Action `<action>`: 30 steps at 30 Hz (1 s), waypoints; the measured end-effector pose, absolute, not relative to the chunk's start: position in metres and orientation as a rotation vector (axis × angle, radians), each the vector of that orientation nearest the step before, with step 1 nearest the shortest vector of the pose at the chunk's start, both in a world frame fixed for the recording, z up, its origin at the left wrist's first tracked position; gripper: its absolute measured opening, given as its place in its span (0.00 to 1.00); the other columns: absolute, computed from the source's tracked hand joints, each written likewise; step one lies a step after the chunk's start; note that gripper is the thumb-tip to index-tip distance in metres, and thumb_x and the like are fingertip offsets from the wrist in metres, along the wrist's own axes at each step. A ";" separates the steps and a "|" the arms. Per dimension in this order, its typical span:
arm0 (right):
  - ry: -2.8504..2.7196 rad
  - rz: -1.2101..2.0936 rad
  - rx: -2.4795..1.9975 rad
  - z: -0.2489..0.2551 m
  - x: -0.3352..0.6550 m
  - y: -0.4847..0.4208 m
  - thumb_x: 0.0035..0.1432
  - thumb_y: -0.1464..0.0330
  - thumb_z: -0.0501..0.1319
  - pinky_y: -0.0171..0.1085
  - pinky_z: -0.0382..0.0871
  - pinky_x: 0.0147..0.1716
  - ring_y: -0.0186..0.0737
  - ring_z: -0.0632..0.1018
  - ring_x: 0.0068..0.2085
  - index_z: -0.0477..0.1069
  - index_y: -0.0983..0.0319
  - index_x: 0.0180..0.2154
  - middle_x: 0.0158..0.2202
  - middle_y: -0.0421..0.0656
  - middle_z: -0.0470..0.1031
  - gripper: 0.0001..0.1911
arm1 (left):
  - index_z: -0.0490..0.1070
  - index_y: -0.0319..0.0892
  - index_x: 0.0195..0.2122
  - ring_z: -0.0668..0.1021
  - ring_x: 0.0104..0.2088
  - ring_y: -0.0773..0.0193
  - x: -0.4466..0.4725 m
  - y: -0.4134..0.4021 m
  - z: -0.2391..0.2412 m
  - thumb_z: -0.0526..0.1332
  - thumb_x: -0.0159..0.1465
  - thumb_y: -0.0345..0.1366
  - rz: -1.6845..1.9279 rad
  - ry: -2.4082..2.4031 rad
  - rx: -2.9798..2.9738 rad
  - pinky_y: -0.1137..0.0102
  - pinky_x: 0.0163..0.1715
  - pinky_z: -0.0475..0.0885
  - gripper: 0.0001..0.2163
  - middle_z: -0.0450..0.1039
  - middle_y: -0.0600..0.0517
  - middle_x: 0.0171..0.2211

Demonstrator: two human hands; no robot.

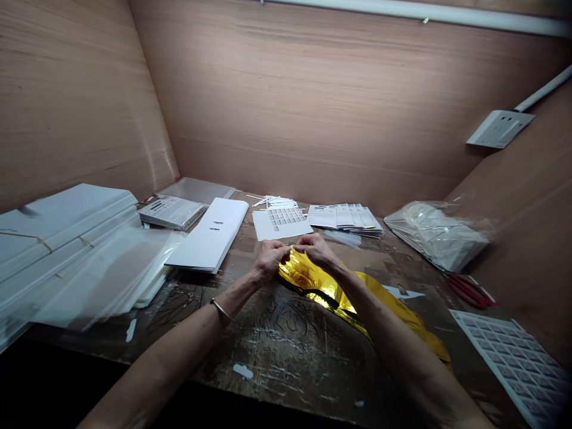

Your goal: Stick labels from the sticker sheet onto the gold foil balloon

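Observation:
A shiny gold foil balloon (308, 275), flat and creased, stretches across the table from between my hands toward the lower right. My left hand (269, 260) pinches its far left end with thumb and fingers. Right beside it, my right hand (316, 250) is closed on the same end, the fingertips of both hands nearly touching. My right forearm lies across the foil and hides part of it. A sheet of small printed labels (286, 221) lies just beyond my hands.
White card stacks (210, 232) and clear plastic sleeves (107, 280) are at left. Printed packets (344, 218) lie at the back. At right are a plastic bag of white pieces (438, 232), red-handled scissors (467, 291) and a sticker sheet (513, 357). Wooden walls (304, 107) enclose the table.

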State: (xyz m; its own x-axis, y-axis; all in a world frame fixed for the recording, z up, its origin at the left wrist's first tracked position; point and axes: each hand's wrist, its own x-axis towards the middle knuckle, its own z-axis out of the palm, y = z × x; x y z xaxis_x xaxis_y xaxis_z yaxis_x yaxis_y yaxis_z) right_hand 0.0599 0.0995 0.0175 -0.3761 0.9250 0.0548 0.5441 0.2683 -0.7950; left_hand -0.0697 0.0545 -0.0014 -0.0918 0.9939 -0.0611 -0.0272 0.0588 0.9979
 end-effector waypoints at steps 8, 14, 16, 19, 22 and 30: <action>-1.882 0.930 -1.590 -0.004 0.055 0.118 0.37 0.66 0.57 0.31 0.58 0.24 0.35 0.69 0.27 0.70 0.67 0.20 0.20 0.42 0.69 0.10 | 0.66 0.36 0.18 0.65 0.14 0.71 -0.102 0.054 -0.010 0.51 0.52 0.42 1.137 1.881 1.366 0.76 0.14 0.55 0.15 0.65 0.52 0.14; -2.025 0.690 -1.682 -0.017 0.045 0.120 0.38 0.70 0.57 0.40 0.56 0.41 0.46 0.60 0.50 0.73 0.62 0.22 0.46 0.45 0.65 0.06 | 0.71 0.38 0.22 0.71 0.26 0.66 -0.099 0.046 -0.015 0.49 0.54 0.36 0.746 2.101 1.820 0.75 0.24 0.58 0.13 0.72 0.48 0.23; -2.069 0.683 -1.714 -0.019 0.043 0.120 0.39 0.70 0.56 0.43 0.55 0.43 0.47 0.56 0.52 0.73 0.62 0.23 0.48 0.45 0.62 0.08 | 0.71 0.38 0.22 0.71 0.27 0.65 -0.097 0.044 -0.017 0.48 0.55 0.36 0.684 2.130 1.864 0.75 0.24 0.58 0.14 0.72 0.47 0.24; -2.111 0.681 -1.747 -0.021 0.041 0.119 0.39 0.71 0.56 0.44 0.54 0.44 0.49 0.54 0.53 0.73 0.63 0.25 0.49 0.46 0.62 0.09 | 0.71 0.38 0.23 0.71 0.27 0.65 -0.096 0.043 -0.020 0.47 0.56 0.36 0.636 2.139 1.878 0.74 0.24 0.59 0.15 0.71 0.47 0.25; -2.122 0.669 -1.776 -0.020 0.039 0.117 0.40 0.70 0.56 0.44 0.53 0.44 0.49 0.55 0.53 0.73 0.62 0.25 0.49 0.45 0.62 0.09 | 0.71 0.38 0.24 0.71 0.28 0.65 -0.094 0.042 -0.022 0.47 0.56 0.36 0.602 2.142 1.894 0.75 0.24 0.59 0.14 0.71 0.48 0.26; -2.092 0.684 -1.866 -0.016 0.036 0.111 0.40 0.68 0.57 0.43 0.54 0.41 0.47 0.61 0.48 0.72 0.63 0.24 0.39 0.47 0.70 0.07 | 0.70 0.39 0.25 0.70 0.30 0.65 -0.088 0.038 -0.027 0.46 0.58 0.35 0.599 2.159 2.033 0.73 0.29 0.61 0.14 0.69 0.48 0.27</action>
